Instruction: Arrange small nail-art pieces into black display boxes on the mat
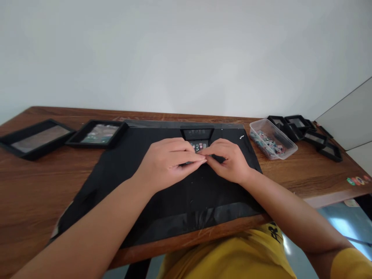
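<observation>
Wooden counter under a black mat carried the small black tray of tiny pieces just beyond your left hand and right hand, whose fingers pinched something I couldn't make out, so you needed a light grip, low over that tray.

Support: brown wooden table. Black mat lies at its middle, reaching the near edge. Left of mat: two black trays. Right of mat: clear plastic tub, beyond it a cluster of small black frames.
</observation>
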Tool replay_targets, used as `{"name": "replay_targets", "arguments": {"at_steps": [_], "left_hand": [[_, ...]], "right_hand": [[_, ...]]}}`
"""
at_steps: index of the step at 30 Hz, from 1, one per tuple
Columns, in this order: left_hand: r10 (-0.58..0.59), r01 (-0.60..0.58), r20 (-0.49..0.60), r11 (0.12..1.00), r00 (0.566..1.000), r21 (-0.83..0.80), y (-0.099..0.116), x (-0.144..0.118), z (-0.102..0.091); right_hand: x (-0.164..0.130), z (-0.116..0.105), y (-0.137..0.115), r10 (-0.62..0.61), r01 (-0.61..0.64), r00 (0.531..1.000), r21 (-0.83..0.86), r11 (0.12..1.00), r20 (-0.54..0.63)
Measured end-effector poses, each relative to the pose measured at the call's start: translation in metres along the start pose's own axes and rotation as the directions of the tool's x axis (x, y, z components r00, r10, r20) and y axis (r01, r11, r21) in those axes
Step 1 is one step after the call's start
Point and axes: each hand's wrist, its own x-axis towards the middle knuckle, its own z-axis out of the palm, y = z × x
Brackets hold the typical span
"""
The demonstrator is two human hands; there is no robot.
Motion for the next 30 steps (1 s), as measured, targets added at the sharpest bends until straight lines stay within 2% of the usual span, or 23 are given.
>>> {"name": "replay_targets", "arguments": {"at_steps": [3, 7, 9, 11, 12, 13, 15, 17, 18, 20, 25, 28, 30], "left_hand": [[0.048, -0.05, -0.072, 0.998, 0.996, -0.024, 0.003, -0.001, -0.005], [0.135, -0.147, -0.196, 0.988, 0.971, -0.049, -0.002, -0.003, -0.024], [0.103, -0.111, -0.198, 0.993, 0.975, -0.032, -0.013, -0.004, -0.034], [0.007, -0.008, -0.096, 1.0, 0.995, -0.009, -0.026, -0.007, -0.041], [-0.087, 0.087, 0.021, 0.996, 0.996, 0.014, -0.033, -0.008, -0.043], [-0.163, 0.159, 0.141, 0.987, 0.976, 0.037, -0.039, -0.01, -0.044], [-0.334, 0.314, 0.355, 0.943, 0.873, 0.114, -0.049, -0.012, -0.042], [-0.444, 0.417, 0.474, 0.893, 0.76, 0.169, -0.055, -0.013, -0.037], [-0.47, 0.445, 0.51, 0.877, 0.721, 0.179, -0.057, -0.012, -0.034], [-0.466, 0.455, 0.553, 0.874, 0.691, 0.169, -0.059, -0.011, -0.029], [-0.396, 0.421, 0.597, 0.901, 0.698, 0.105, -0.065, -0.011, -0.024], [-0.399, 0.435, 0.61, 0.895, 0.685, 0.097, -0.068, -0.013, -0.025], [-0.39, 0.424, 0.599, 0.901, 0.7, 0.09, -0.069, -0.014, -0.025]], "right_hand": [[0.0, 0.0, 0.003, 0.008, -0.008, 1.0, -0.007, 1.0, -0.008], [0.001, 0.002, 0.008, 0.045, -0.045, 0.999, -0.037, 0.998, -0.008], [0.002, 0.003, 0.009, 0.117, -0.113, 0.992, -0.071, 0.991, 0.047], [0.004, 0.004, 0.008, 0.196, -0.181, 0.975, -0.137, 0.974, 0.106], [0.005, 0.005, 0.007, 0.229, -0.205, 0.965, -0.176, 0.963, 0.127], [0.006, 0.005, 0.006, 0.256, -0.224, 0.956, -0.21, 0.952, 0.142], [0.008, 0.006, 0.005, 0.288, -0.243, 0.944, -0.253, 0.937, 0.162], [0.009, 0.007, 0.005, 0.301, -0.25, 0.937, -0.264, 0.932, 0.175], [0.009, 0.007, 0.006, 0.302, -0.252, 0.937, -0.26, 0.932, 0.177], [0.008, 0.008, 0.007, 0.299, -0.255, 0.937, -0.233, 0.938, 0.18], [0.006, 0.011, 0.01, 0.304, -0.284, 0.928, -0.119, 0.951, 0.214], [0.005, 0.01, 0.011, 0.307, -0.287, 0.926, -0.118, 0.951, 0.221], [0.005, 0.009, 0.011, 0.311, -0.285, 0.924, -0.141, 0.948, 0.222]]}}
